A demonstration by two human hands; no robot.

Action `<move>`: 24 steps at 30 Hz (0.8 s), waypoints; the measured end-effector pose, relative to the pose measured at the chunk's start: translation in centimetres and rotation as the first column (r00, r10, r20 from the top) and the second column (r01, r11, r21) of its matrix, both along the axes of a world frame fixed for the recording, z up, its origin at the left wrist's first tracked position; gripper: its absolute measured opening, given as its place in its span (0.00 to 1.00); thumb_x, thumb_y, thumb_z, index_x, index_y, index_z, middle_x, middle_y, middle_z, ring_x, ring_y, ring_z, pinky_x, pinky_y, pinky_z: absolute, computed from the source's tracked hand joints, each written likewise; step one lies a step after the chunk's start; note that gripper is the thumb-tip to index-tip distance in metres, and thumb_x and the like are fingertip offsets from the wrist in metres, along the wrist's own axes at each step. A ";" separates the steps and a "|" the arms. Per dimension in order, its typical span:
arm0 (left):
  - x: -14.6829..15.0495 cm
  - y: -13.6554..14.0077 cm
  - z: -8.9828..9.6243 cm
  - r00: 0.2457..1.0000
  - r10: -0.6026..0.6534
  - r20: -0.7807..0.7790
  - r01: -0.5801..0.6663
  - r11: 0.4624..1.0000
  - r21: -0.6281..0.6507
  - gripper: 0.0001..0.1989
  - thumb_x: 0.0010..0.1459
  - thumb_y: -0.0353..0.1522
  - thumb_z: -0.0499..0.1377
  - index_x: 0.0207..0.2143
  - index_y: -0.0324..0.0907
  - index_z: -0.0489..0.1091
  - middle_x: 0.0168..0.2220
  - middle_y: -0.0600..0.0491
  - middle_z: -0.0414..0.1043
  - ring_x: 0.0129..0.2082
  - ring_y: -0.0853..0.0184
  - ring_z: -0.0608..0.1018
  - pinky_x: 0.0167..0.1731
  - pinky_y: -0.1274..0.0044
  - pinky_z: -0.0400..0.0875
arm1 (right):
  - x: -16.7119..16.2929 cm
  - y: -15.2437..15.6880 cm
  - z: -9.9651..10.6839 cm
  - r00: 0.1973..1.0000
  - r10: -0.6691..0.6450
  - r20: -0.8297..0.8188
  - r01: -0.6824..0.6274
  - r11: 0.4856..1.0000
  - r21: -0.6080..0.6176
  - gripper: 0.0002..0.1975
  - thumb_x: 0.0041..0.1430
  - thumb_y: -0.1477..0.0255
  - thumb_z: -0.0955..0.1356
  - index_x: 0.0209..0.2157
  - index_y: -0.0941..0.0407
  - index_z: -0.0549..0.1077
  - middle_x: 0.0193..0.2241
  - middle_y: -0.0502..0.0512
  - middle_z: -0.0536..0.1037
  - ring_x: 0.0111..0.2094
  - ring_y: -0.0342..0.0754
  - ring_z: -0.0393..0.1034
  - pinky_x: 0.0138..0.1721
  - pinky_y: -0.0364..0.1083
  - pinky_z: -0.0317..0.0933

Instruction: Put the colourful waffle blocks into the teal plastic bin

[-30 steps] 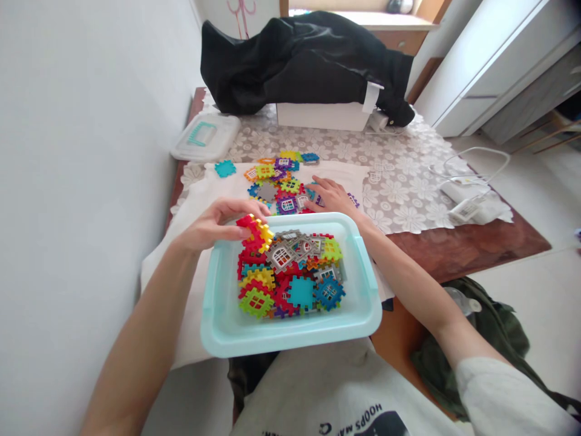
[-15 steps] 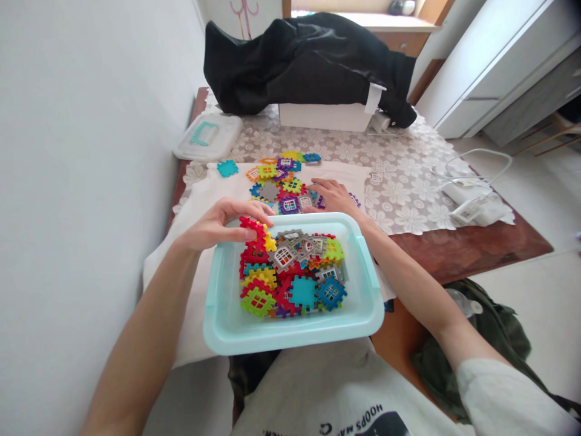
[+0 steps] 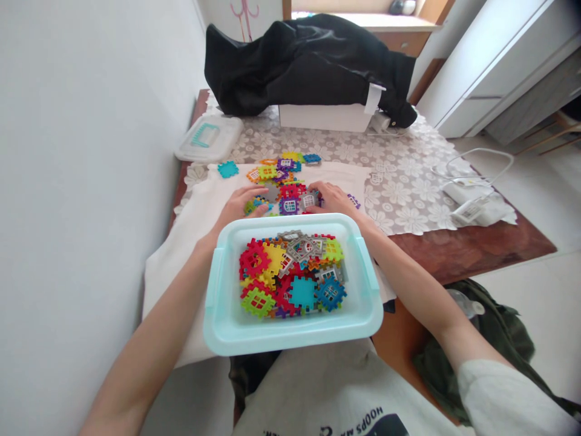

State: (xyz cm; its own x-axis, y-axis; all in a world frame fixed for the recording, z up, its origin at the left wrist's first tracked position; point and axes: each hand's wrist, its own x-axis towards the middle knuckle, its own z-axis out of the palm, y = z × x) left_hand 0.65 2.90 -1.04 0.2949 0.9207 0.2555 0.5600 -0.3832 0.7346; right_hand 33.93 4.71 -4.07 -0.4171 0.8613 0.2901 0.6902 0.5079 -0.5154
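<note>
Both hands, left hand (image 3: 242,204) and right hand (image 3: 333,198), lie spread on the toy pieces (image 3: 284,184) on the cloth, just beyond the full box (image 3: 290,330). A careless scoop could knock pieces off.

A loose pile of flat, notched plastic tiles (image 3: 284,181) in many colours, several with window cut-outs, lies spread on white cloth just beyond the pale blue tub (image 3: 363,303), itself heaped with similar tiles.

a tub (image 3: 218,315) of tiles sits before the loose tiles (image 3: 284,181); the lid (image 3: 209,138) lies behind, seemingly left.
</note>
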 end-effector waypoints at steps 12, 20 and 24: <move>-0.8 0.9 -0.7 0.899 -0.159 -0.409 0.173 0.985 -0.004 0.25 0.69 0.50 0.59 0.60 0.52 0.83 0.72 0.48 0.76 0.71 0.45 0.76 0.73 0.52 0.68 | 0.6 0.1 0.8 0.968 0.241 0.068 -0.242 0.970 0.015 0.07 0.70 0.66 0.73 0.44 0.52 0.74 0.49 0.60 0.84 0.52 0.59 0.73 0.59 0.57 0.65; -0.1 -0.1 0.0 0.936 -0.090 -0.340 0.106 0.994 0.028 0.22 0.70 0.47 0.60 0.56 0.48 0.83 0.63 0.44 0.83 0.66 0.48 0.80 0.70 0.55 0.72 | 0.5 0.0 1.5 0.959 0.252 0.131 -0.246 0.967 -0.064 0.14 0.73 0.56 0.74 0.48 0.52 0.77 0.54 0.62 0.83 0.58 0.62 0.71 0.63 0.59 0.63; 0.0 -0.4 0.2 0.949 -0.056 -0.310 0.072 0.997 0.041 0.21 0.71 0.46 0.59 0.56 0.47 0.83 0.60 0.43 0.83 0.64 0.49 0.80 0.70 0.57 0.73 | 0.6 0.0 1.5 0.965 0.228 0.130 -0.222 0.973 -0.057 0.17 0.71 0.54 0.75 0.49 0.52 0.78 0.53 0.62 0.83 0.58 0.62 0.71 0.62 0.59 0.63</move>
State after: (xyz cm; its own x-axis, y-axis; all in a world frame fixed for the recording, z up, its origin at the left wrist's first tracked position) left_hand 0.60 2.46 -0.81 0.4242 0.8857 0.1888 0.7291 -0.4577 0.5089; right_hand 34.51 4.72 -2.53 -0.6343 0.7510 0.1835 0.6254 0.6380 -0.4493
